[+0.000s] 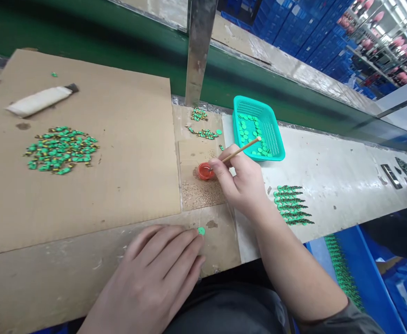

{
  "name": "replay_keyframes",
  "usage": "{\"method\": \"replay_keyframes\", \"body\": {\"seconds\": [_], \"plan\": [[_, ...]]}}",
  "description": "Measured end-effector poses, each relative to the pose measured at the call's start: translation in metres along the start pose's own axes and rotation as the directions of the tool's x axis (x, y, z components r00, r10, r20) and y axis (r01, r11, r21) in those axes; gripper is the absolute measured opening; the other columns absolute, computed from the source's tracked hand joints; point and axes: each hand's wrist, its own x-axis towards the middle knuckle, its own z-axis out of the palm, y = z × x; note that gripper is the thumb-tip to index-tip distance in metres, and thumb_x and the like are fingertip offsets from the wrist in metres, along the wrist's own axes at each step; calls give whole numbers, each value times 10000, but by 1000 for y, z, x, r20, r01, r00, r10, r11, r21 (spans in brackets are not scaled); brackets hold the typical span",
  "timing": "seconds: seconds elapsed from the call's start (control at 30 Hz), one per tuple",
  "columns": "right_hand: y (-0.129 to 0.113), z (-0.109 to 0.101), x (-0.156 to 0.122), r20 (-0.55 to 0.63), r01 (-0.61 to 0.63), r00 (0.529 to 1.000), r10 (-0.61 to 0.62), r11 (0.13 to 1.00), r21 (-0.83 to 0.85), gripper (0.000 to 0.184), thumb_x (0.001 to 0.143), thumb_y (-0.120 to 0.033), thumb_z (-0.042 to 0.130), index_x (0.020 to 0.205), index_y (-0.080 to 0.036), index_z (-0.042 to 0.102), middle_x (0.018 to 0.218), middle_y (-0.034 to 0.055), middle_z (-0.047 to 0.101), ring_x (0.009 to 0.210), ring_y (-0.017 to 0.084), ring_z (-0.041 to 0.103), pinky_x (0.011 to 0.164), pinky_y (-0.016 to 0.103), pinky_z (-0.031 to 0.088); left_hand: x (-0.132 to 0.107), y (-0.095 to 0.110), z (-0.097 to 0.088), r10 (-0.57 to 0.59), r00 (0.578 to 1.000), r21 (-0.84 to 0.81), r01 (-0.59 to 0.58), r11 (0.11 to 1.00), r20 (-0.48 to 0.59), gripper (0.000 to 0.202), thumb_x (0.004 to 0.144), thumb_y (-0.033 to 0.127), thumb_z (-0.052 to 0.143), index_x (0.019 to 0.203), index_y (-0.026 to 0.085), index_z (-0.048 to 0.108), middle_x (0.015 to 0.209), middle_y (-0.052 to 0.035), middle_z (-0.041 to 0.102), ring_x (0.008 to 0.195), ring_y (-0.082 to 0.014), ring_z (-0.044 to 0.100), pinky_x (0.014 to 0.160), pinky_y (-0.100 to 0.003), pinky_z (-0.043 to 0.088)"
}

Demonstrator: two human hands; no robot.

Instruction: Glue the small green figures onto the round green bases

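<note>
Currently, right-hand [243,183] thumb and index finger pinch a thin light-brown wooden stick [241,149], other fingers curled in behind; stick slants, pale blunt end up and to the right, lower tip inside the mouth of a small round red cup [203,174]. Left hand [162,266] lies palm down near the table edge, fingers close together and lightly bent, fingertips at a flat round green disc [201,230]; disc is partly covered, so can't tell whether the fingers pinch it or only touch it. Red cup sits on a brown cardboard pad [203,197] speckled with dried drips, ahead of the disc. Just beyond the pad, two small clusters of green-and-dark pieces [199,114], plus a loose green disc [219,132] at the end of the nearer one. Beyond the right hand, a teal perforated plastic basket [278,148] holds many flat green discs [245,127]. Right of the hand, neat rows of green discs with dark twisted strips [294,204] lie on the pale table covering. To the left, a large brown cardboard sheet [137,185] bears a loose heap of green, yellow and dark pieces [62,148] and, farther back, a white tube with a dark end [43,99]. Farther out: an upright metal post [201,51] behind the table, stacked blue plastic crates [294,28] past it.
</note>
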Motion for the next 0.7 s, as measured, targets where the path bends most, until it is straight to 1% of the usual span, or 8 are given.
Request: {"method": "replay_keyframes", "body": {"seconds": [0.13, 0.23, 0.33, 0.43, 0.5, 0.53, 0.6, 0.7], "plan": [[1, 1, 2, -2, -2, 1000, 2, 1000, 23, 270, 1234, -305, 660, 968, -270, 624, 902, -3, 743, 802, 172, 702, 777, 322, 562, 1, -1, -2, 8, 1000, 13, -8, 1000, 7, 242, 1222, 194, 577, 1221, 192, 819, 1249, -27, 884, 1171, -257, 744, 1105, -498, 495], [-2, 0, 2, -22, -11, 1000, 12, 999, 37, 254, 1229, -297, 665, 980, -280, 621, 926, -3, 753, 823, 173, 716, 800, 335, 589, 1, -3, -3, 31, 999, 24, -32, 999, 19, 246, 1208, 178, 576, 1203, 190, 822, 1254, -30, 885, 1178, -263, 745, 1099, -502, 501], [-11, -7, -4, -81, -46, 996, 49, 998, 39, 239, 1238, -343, 660, 1005, -293, 647, 952, 5, 765, 844, 188, 737, 829, 367, 633, 1, -3, -4, 39, 999, 28, -40, 999, 22, 244, 1201, 181, 580, 1211, 203, 824, 1263, -33, 882, 1178, -265, 750, 1088, -506, 516], [-28, -16, -21, -146, -120, 980, 136, 986, 112, 220, 1273, -373, 602, 1109, -297, 728, 1016, 22, 803, 848, 192, 779, 816, 381, 666, 1, -3, -4, 40, 999, 32, -41, 999, 25, 227, 1194, 185, 603, 1248, 190, 824, 1304, -56, 877, 1212, -281, 753, 1089, -513, 525], [-38, -22, -35, -122, -162, 976, 182, 975, 155, 226, 1282, -333, 586, 1149, -297, 765, 1045, 20, 836, 863, 182, 816, 819, 364, 681, 0, -3, -3, 41, 999, 32, -42, 999, 29, 217, 1193, 186, 618, 1261, 162, 823, 1326, -74, 874, 1250, -300, 747, 1107, -524, 520], [-42, -23, -42, -93, -170, 978, 186, 973, 154, 221, 1275, -304, 601, 1139, -295, 775, 1039, 14, 847, 874, 177, 830, 827, 351, 686, 0, -3, -3, 43, 999, 32, -44, 999, 31, 219, 1195, 188, 619, 1264, 151, 823, 1326, -79, 874, 1259, -307, 743, 1115, -529, 517], [-45, -23, -51, -28, -167, 985, 171, 979, 113, 209, 1252, -258, 643, 1092, -286, 774, 1018, 7, 860, 905, 173, 851, 848, 329, 692, -1, -2, -2, 49, 998, 37, -50, 998, 36, 227, 1201, 190, 613, 1270, 139, 823, 1310, -80, 876, 1247, -313, 739, 1114, -536, 514], [-44, -19, -54, 40, -126, 991, 124, 991, 49, 212, 1244, -252, 646, 1066, -267, 760, 1010, 23, 873, 917, 184, 854, 853, 327, 688, -1, -3, -1, 55, 998, 54, -57, 997, 32, 236, 1203, 188, 605, 1273, 131, 824, 1299, -81, 878, 1225, -318, 738, 1089, -540, 517]]}}
